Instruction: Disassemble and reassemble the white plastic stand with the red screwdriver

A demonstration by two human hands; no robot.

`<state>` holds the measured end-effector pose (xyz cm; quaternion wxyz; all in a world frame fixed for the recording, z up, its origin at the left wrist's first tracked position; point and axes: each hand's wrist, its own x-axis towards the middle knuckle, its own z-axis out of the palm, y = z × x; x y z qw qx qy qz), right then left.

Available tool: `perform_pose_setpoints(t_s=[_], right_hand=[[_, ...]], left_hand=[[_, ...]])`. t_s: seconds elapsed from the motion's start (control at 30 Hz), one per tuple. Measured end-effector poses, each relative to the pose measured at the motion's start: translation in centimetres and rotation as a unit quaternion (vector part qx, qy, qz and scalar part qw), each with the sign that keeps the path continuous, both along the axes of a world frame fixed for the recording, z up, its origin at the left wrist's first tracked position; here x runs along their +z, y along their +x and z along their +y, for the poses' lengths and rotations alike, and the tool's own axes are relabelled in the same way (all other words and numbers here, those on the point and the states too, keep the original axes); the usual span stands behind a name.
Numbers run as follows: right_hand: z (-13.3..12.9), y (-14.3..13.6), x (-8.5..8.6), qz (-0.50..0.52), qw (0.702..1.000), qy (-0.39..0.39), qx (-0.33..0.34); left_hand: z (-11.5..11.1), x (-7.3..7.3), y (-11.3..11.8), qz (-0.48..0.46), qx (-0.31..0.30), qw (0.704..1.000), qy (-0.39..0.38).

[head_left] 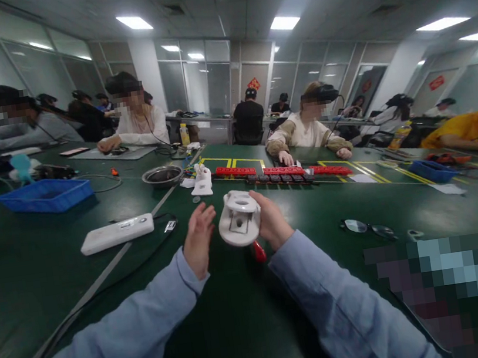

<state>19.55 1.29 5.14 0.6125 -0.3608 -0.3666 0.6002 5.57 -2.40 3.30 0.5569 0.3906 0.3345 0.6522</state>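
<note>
My right hand (272,216) grips a rounded white plastic part (241,233) by its right side, above the table. The part has an oval opening in its upper end and a square recess with a dark hole below. To the left of it my left hand (199,235) is raised with its fingers apart, holding nothing. Just under the part, a small red object (259,251) shows on the table; its kind is unclear. A bear-like white plastic piece (202,180) stands beyond my hands, with a small disc (196,200) near its foot.
On the left are a white power bank-like box (117,234), a blue tray (48,197), a metal bowl (162,175) and a black cable (144,262). Red strips (283,170) lie ahead, before a co-worker (309,124). Glasses (368,228) lie to the right.
</note>
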Motion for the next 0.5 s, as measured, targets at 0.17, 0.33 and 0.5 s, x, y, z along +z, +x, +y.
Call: perform_pose_setpoints(t_s=[0.17,0.33,0.5], right_hand=[[1.9,-0.5,-0.6,-0.105,0.969,0.087,-0.207],[0.9,-1.0,-1.2,-0.244,0.917,0.188,-0.252],[0.5,-1.0,-1.6,-0.301,0.887,0.229,-0.265]], left_hand=[[1.1,1.4,3.4,-0.325,-0.126,0.898,-0.267],[3.5,0.3,5.3,-0.337,-0.11,0.891,-0.284],[4.0,-1.2,5.6,-0.334,-0.069,0.889,-0.305]])
